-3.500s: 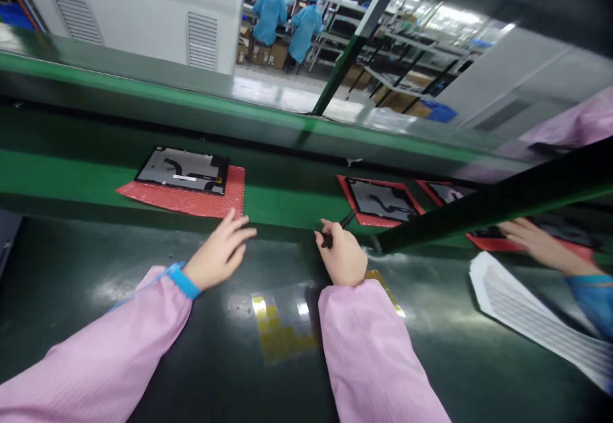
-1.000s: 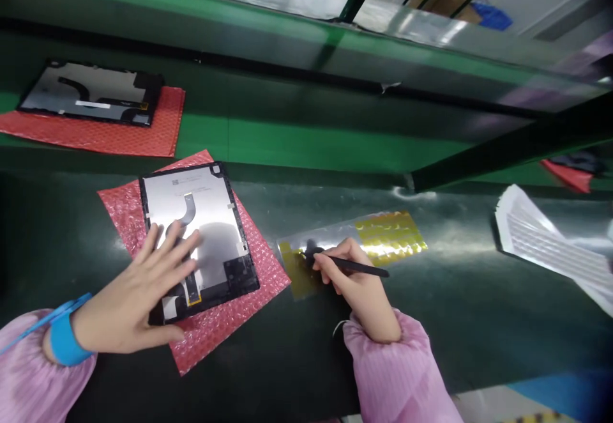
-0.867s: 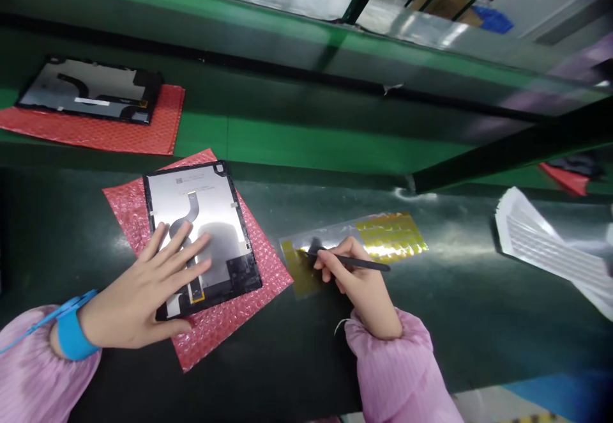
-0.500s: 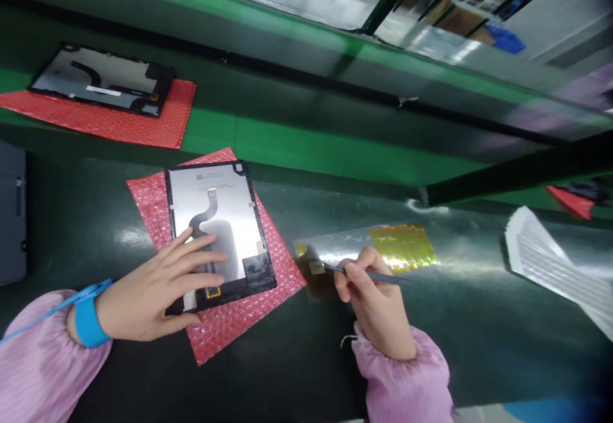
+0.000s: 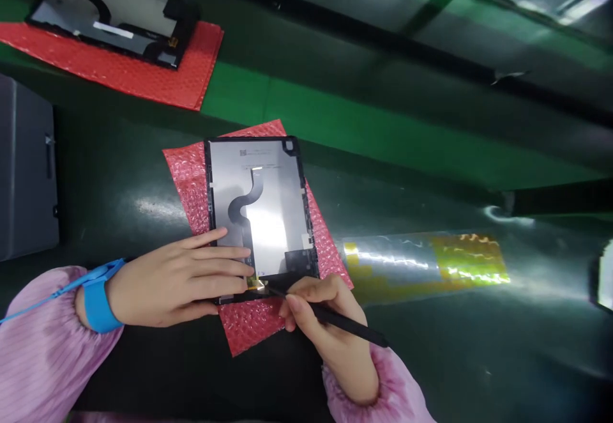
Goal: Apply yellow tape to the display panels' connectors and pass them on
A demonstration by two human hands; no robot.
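A tablet screen panel (image 5: 272, 199) lies face down on a red bubble-wrap sheet (image 5: 189, 180) on the dark bench, a black flex cable curving down its silver back. My left hand (image 5: 177, 279) lies flat on the panel's near left corner, fingers stretched out and pressing it down. My right hand (image 5: 318, 317) pinches black tweezers (image 5: 335, 317). The tips touch the panel's near edge, where a small yellow tape piece (image 5: 253, 280) sits by my left fingertips.
A clear sheet of yellow tape pieces (image 5: 426, 263) lies to the right on the bench. A second panel (image 5: 115, 17) on red bubble wrap (image 5: 143, 78) rests on the green conveyor belt (image 5: 364, 135) behind. A grey box (image 5: 26, 167) stands at the left.
My right hand carried the tweezers from the tape sheet left to the panel's near edge. My left hand slid down to the near corner. The view tilted down and closer.
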